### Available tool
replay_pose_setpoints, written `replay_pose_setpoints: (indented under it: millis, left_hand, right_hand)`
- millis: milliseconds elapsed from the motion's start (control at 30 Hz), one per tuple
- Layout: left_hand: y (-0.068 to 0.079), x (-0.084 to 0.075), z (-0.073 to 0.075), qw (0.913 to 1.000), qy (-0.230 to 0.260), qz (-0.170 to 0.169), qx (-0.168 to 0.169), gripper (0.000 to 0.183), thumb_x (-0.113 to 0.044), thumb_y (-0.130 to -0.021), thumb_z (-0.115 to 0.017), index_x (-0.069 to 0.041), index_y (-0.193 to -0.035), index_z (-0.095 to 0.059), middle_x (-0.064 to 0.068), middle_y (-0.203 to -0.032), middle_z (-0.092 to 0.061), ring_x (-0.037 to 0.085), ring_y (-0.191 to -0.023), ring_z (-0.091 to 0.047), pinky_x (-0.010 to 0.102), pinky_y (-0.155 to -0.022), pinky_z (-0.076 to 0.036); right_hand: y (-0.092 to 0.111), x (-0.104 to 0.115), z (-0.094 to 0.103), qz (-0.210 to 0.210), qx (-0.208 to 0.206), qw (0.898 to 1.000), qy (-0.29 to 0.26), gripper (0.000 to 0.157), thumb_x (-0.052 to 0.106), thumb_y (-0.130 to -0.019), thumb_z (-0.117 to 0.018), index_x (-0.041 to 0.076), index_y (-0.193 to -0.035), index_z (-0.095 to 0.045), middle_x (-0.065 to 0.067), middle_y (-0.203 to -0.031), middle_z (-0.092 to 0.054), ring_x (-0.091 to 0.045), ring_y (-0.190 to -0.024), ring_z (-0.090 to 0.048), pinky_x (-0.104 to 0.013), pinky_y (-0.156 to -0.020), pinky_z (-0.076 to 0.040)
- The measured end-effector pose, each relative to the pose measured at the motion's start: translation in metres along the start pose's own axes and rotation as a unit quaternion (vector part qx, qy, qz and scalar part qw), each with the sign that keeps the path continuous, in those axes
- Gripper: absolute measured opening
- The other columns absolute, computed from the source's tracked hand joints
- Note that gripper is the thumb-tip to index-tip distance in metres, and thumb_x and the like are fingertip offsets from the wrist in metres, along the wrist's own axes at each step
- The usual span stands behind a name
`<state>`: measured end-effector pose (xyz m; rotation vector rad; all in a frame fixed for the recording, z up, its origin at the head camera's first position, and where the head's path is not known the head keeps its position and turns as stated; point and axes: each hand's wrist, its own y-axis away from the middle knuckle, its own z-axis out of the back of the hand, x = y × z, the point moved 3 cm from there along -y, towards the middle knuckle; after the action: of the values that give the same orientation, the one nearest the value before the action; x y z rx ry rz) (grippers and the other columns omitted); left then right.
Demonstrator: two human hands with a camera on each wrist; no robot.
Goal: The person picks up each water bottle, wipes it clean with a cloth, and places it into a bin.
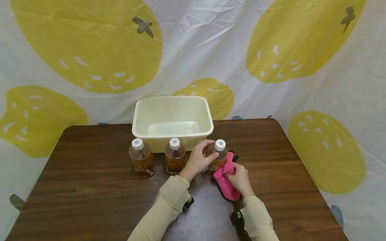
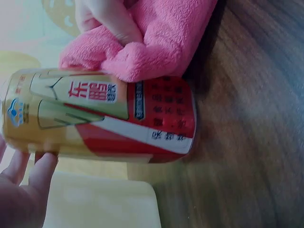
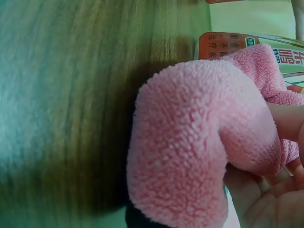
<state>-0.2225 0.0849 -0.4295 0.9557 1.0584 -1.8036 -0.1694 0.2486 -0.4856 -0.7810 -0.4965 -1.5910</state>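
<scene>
A drink bottle (image 1: 222, 155) with a white cap stands upright on the table, the rightmost in a row. My left hand (image 1: 199, 159) holds it near its shoulder, thumb and fingers around it. In the left wrist view, its gold and red label (image 2: 104, 118) faces the camera. My right hand (image 1: 242, 179) grips a fluffy pink cloth (image 1: 226, 187), which touches the bottle's right side. In the right wrist view, the bunched cloth (image 3: 180, 142) hides part of the bottle, and the fingers (image 3: 287, 118) pinch it.
Two similar capped bottles stand to the left, a middle bottle (image 1: 175, 159) and a left bottle (image 1: 141, 160). Behind the row sits a cream plastic basin (image 1: 172, 136) on the brown wooden table (image 1: 90, 190). A lemon-print curtain (image 1: 199, 50) hangs behind the table.
</scene>
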Motion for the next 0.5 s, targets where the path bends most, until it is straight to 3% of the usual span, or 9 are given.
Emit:
replay_pose_setpoints:
  millis: [133,233,333,500]
  left_hand:
    - [0.001,-0.004,-0.005,0.9979,-0.054,0.029,-0.023,0.047,-0.040,-0.071,-0.075,-0.015,-0.107,-0.059,0.002,-0.104,-0.061,0.018,-0.096,-0.055,0.033,-0.081,-0.046]
    - [0.002,-0.007,-0.008,0.9920,-0.104,0.058,-0.040,0.053,-0.054,-0.064,-0.074,-0.021,-0.102,-0.057,-0.003,-0.100,-0.061,0.016,-0.093,-0.055,0.033,-0.075,-0.046]
    - [0.002,-0.009,-0.009,0.9891,-0.119,0.067,-0.054,0.050,-0.053,-0.066,-0.073,-0.021,-0.101,-0.058,-0.003,-0.099,-0.061,0.017,-0.093,-0.055,0.034,-0.072,-0.046]
    - [0.002,-0.006,-0.009,0.9959,-0.061,0.045,-0.049,0.046,-0.037,-0.069,-0.077,-0.012,-0.106,-0.063,0.003,-0.104,-0.053,0.019,-0.098,-0.051,0.033,-0.082,-0.045]
  right_hand:
    - [0.000,-0.001,0.000,-0.005,0.003,1.000,0.002,0.017,-0.001,-0.065,-0.071,-0.001,-0.081,-0.066,-0.014,-0.073,-0.065,-0.021,-0.065,-0.055,-0.032,-0.058,-0.046]
    - [0.002,-0.001,0.001,-0.001,-0.002,1.000,0.004,0.015,0.000,-0.065,-0.072,0.000,-0.079,-0.065,-0.013,-0.071,-0.065,-0.021,-0.064,-0.054,-0.032,-0.057,-0.045]
    - [0.005,0.000,0.003,0.000,0.001,1.000,0.005,0.015,0.002,-0.067,-0.072,0.000,-0.080,-0.066,-0.013,-0.072,-0.065,-0.020,-0.063,-0.053,-0.032,-0.057,-0.044]
    - [0.012,0.003,0.009,-0.019,0.024,1.000,0.001,0.015,0.005,-0.071,-0.073,0.001,-0.084,-0.067,-0.013,-0.076,-0.066,-0.018,-0.065,-0.053,-0.030,-0.057,-0.044]
